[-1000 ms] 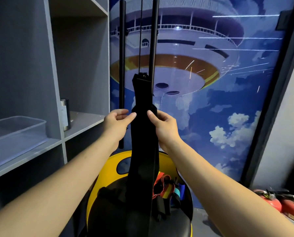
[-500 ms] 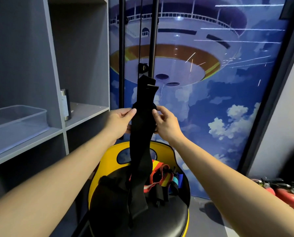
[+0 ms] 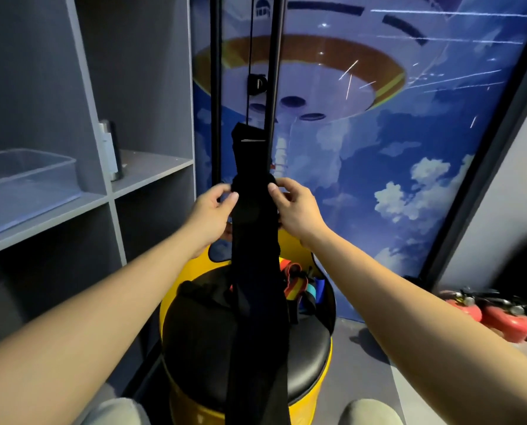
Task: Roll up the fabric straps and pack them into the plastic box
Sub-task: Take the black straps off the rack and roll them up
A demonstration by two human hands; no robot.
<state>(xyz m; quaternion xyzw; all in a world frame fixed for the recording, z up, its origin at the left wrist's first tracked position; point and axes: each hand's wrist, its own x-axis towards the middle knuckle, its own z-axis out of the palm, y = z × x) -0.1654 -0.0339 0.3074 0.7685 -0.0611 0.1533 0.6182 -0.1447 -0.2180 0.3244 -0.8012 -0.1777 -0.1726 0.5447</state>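
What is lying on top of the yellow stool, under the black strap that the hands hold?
On the yellow stool lie a dark fabric bundle and coloured straps. The black strap, held by the left hand and right hand, covers the middle of the seat.

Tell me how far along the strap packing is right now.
Early stage. Nothing looks packed: the plastic box on the shelf appears empty. In hand: the left hand and right hand pinch the edges of a black strap held upright, its tail hanging down over the yellow stool; no finished roll shows. Left: roll this strap, box it, then the coloured straps on the stool.
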